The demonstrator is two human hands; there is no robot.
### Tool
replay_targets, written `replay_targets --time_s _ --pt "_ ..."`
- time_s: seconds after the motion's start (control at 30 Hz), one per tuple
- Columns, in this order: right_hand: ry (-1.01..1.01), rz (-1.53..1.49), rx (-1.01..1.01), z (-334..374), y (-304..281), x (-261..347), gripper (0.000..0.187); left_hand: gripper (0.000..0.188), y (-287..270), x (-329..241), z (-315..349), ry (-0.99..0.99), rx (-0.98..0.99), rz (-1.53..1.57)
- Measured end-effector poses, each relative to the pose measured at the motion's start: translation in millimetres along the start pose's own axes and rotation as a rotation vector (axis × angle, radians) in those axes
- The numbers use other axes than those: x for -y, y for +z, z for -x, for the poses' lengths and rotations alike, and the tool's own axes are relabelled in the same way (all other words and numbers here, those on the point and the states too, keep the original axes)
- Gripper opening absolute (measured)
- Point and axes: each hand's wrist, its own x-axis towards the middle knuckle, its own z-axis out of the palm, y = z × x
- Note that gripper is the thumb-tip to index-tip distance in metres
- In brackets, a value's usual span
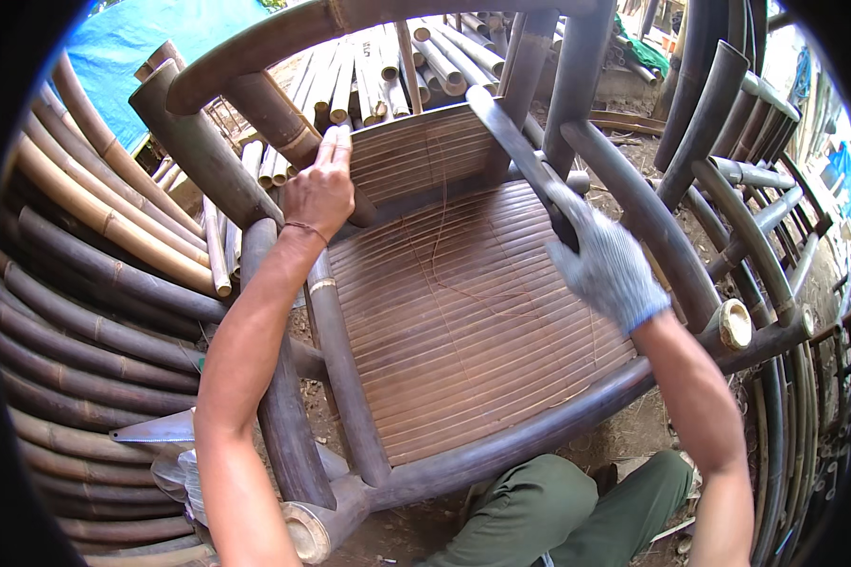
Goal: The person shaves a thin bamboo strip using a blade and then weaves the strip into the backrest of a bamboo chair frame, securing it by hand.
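Here, blade (512,142) in right hand (603,266), plastic bag (173,475), contents indistinct

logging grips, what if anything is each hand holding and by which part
The right hand grips a long blade by its near end; whether the left hand grips the chair cannot be told.

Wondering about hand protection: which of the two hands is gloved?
The right hand, in a grey ribbed-knit glove, gripping a long grey blade; the left hand is bare, with a thin brown wrist cord.
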Motion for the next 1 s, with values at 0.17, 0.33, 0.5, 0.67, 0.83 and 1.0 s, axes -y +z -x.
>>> replay_targets --time_s 0.17,0.33,0.5,0.67,0.83,1.0 --pt "0.193 0.17 0.014 87.4 17.0 -47.2 0.059 0.054 3.1 -65.2 -23.3 0.545 -0.222 -0.083" --pt "0.294 0.286 0.108 103.3 24.0 -54.0 0.064 0.02 30.9 -85.1 -54.9 0.622 -0.127 -0.309" --pt "0.134 0.339 -0.045 101.2 25.2 -57.6 0.078 0.007 7.2 -95.2 -44.5 0.719 0.068 -0.024" --pt "0.106 -0.7 -0.233 44.7 17.0 -29.5 0.053 0.007 -64.6 -175.5 34.9 0.85 -0.089 0.511" --pt "-0.207 -1.428 0.165 -22.3 11.9 11.8 0.042 0.013 -164.5 -186.3 36.2 0.794 -0.123 1.058" --pt "-0.314 -1.646 -0.136 -44.3 17.7 29.0 0.028 0.028 -157.8 -111.6 -63.0 -0.18 -0.125 1.347"
